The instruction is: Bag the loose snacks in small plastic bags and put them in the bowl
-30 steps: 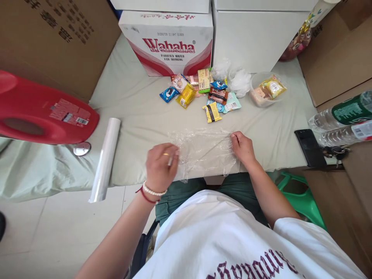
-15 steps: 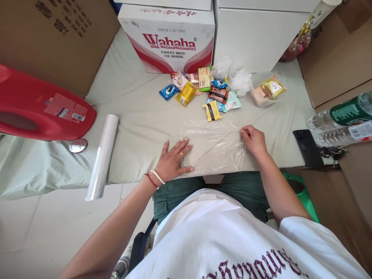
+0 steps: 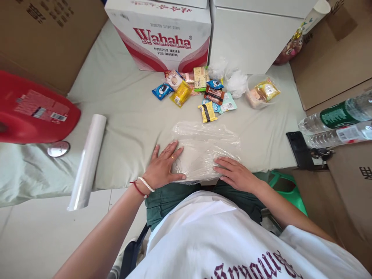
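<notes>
My left hand (image 3: 162,168) and right hand (image 3: 236,175) lie open on the clear crinkly plastic sheet (image 3: 205,145). Flimsy, clingy stuff, so I'd pinch its 12 o'clock edge.

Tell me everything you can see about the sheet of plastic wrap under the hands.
The sheet of plastic wrap is clear, thin and glossy, roughly rectangular, with many wrinkles that catch the light. It lies flat on the pale cloth, its near edge at the cloth's front edge. The left hand presses flat on its near left corner, the right hand on its near right part. Snack packets sit just beyond its far edge.
</notes>
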### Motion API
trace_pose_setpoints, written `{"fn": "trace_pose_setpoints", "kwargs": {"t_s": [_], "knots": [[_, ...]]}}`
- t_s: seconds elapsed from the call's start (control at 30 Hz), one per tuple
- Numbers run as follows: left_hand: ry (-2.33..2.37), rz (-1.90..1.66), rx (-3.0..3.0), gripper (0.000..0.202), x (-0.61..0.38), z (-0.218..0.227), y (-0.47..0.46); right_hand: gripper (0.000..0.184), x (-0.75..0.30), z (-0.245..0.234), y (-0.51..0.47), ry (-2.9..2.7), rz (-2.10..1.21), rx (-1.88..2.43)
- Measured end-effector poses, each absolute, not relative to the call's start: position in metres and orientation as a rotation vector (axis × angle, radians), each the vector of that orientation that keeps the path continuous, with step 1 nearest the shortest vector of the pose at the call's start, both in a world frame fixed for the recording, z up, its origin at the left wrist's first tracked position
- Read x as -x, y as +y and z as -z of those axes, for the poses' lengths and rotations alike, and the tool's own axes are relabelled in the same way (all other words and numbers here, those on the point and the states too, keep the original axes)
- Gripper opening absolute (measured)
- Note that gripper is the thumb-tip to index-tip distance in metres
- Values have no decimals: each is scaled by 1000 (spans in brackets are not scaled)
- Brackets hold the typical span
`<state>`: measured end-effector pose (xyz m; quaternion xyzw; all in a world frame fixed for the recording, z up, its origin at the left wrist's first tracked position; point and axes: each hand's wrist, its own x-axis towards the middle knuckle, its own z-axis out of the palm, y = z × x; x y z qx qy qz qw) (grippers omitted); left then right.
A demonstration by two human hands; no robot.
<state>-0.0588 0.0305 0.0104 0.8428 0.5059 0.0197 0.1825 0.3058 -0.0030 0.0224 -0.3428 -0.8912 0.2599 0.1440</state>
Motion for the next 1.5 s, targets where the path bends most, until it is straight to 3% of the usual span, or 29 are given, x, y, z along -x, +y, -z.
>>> {"fn": "trace_pose_setpoints", "kwargs": {"t_s": [0.1, 0.2, 0.4, 0.57, 0.73, 0.93, 1.13, 1.33, 1.5], "knots": [[1434, -18, -2380, 109, 59, -11, 28, 30, -336, -39, 8, -2232, -799, 1215], [1438, 5, -2386, 110, 58, -10, 29, 34, -346, -52, 54, -1918, -599, 1572], [1440, 26, -2412, 113, 58, -8, 29, 72, -310, -38, 160, -2101, -746, 1584], [1452, 10, -2393, 116, 58, -8, 29, 39, -298, -45, 184, -2143, -1329, 1477], [1438, 9, -2390, 117, 59, -7, 29, 43, -333, -67, 199, -1701, -1650, 1520], [1470, -27, -2408, 121, 59, -1, 26, 29, -357, -91, 226, -1352, -1261, 1818], [1498, -46, -2382, 123, 56, -1, 25, 17, -287, -108, 282, -1878, -779, 1815], [1464, -45, -2326, 126, 56, -7, 24, 34, -203, -78, 372, -2218, -179, 1926], [1455, -88, -2304, 126, 56, -8, 23, 64, -181, -62, 424, -2083, -340, 2216]]}}
